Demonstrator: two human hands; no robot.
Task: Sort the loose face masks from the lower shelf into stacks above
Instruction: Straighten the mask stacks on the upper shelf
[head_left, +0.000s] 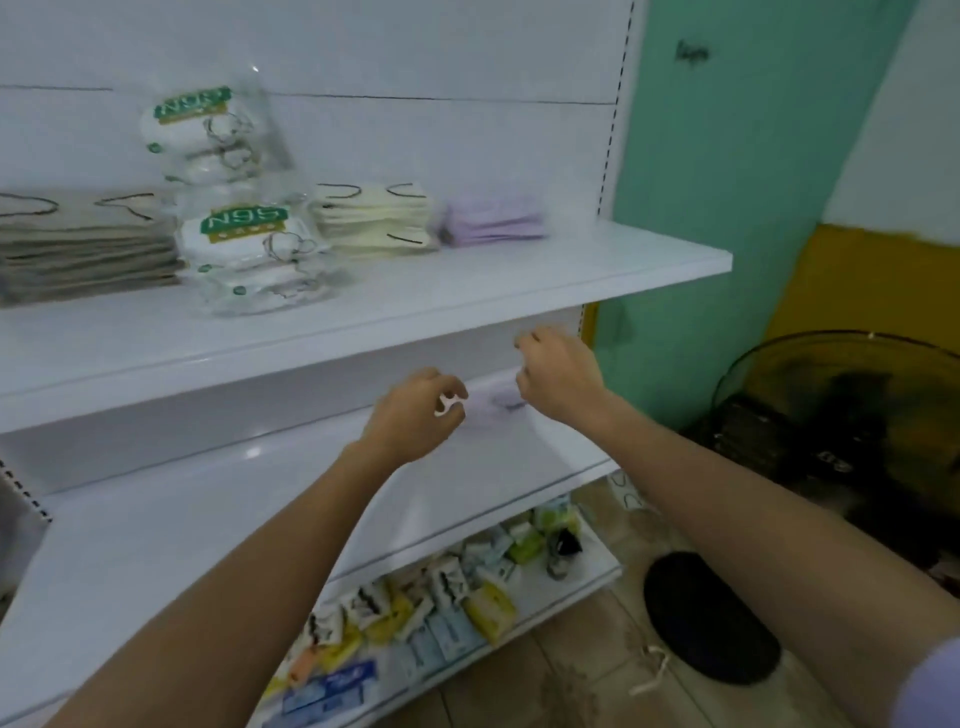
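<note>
**Lilac mask (497, 404) caught between two hands, deep on the lower shelf (156, 530).**

The mask is seen only as a blur against the shelf's back. A white loop, probably its ear strap, is pinched in the curled fingers of the left hand (415, 415). The right hand (558, 382) is curled at the other end, and whether anything is gripped there cannot be told. If only the strap is held, the mask could swing, snag under the upper shelf (519, 280) or be dropped on the lift. Up there the lilac stack (493, 221) is set beside the cream stack (374, 221), the N95 packs (249, 249) and the grey stack (78, 249), so a careless landing could skew a pile or mix colours. The bottom shelf (587, 564) is crowded with small packets (441, 608).
</note>
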